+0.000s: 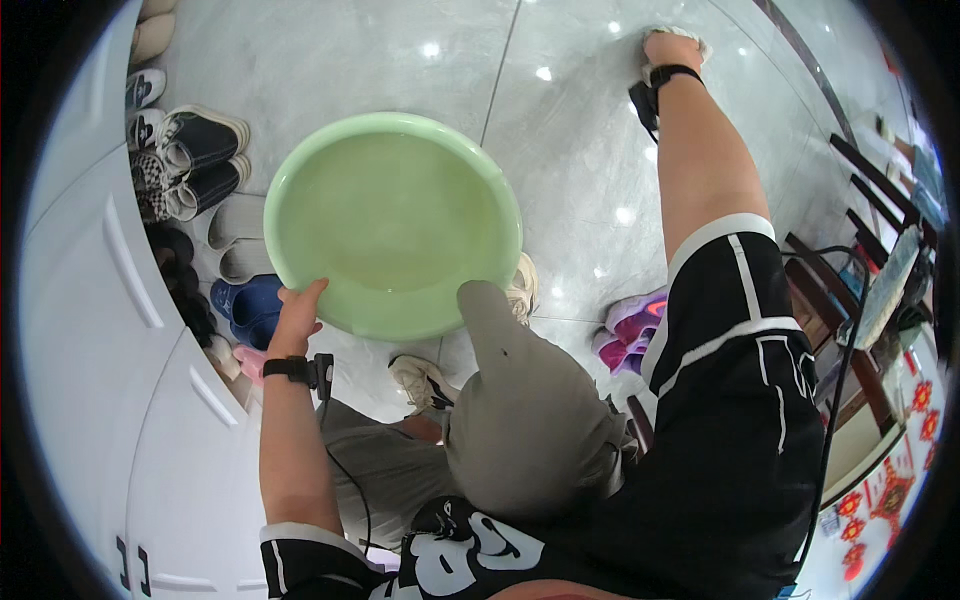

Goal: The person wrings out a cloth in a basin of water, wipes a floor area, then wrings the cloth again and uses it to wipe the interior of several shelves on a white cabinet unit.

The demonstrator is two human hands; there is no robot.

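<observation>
A large green plastic basin (390,217) with clear water in it stands before me on the grey tiled floor (577,165). My left hand (300,311) grips its near left rim, the thumb lying over the edge. Far out at the upper right, my right hand (673,51) is closed around a white cloth (686,34) low at the floor; most of the cloth is hidden by the fist. Both wrists carry black straps with small devices.
Shoes line the white cabinet (90,300) at left, among them black sneakers (199,142) and blue clogs (251,307). Purple shoes (630,330) lie by my right knee. Dark wooden furniture (870,300) stands at right. A black cable hangs beside my right sleeve.
</observation>
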